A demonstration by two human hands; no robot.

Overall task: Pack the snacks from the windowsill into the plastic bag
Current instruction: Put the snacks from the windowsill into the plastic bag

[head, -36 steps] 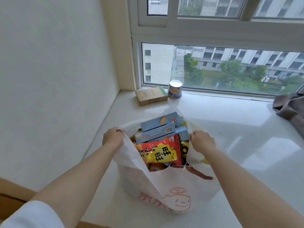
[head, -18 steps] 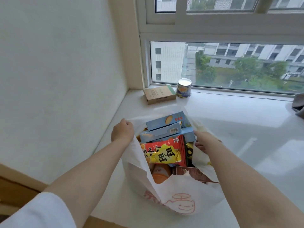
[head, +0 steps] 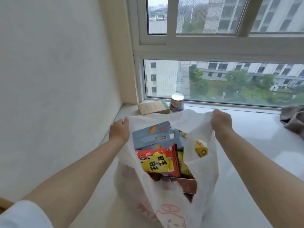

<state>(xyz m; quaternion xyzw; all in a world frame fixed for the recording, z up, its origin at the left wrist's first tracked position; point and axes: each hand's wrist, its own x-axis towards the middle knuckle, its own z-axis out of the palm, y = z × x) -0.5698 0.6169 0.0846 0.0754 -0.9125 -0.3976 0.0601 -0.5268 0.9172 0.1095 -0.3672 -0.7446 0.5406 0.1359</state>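
A white plastic bag (head: 166,206) with a red cartoon print stands on the white windowsill (head: 246,145). My left hand (head: 119,132) grips its left rim and my right hand (head: 221,122) grips its right rim, pulling the mouth wide and upward. Inside lie blue snack boxes (head: 153,135), a red and yellow snack packet (head: 158,162), a yellow packet (head: 200,148) seen through the plastic and a brown box (head: 182,184). On the sill behind the bag remain a flat cardboard box (head: 153,107) and a small round tub (head: 177,102).
A white wall (head: 57,79) closes the left side, and the window (head: 230,79) runs along the back. A grey cloth (head: 294,120) lies at the sill's right edge. The sill's front edge shows at bottom left.
Both hands have risen and spread apart with the bag's rims, so the bag stands taller and its mouth is wider. The view has tilted up toward the window.
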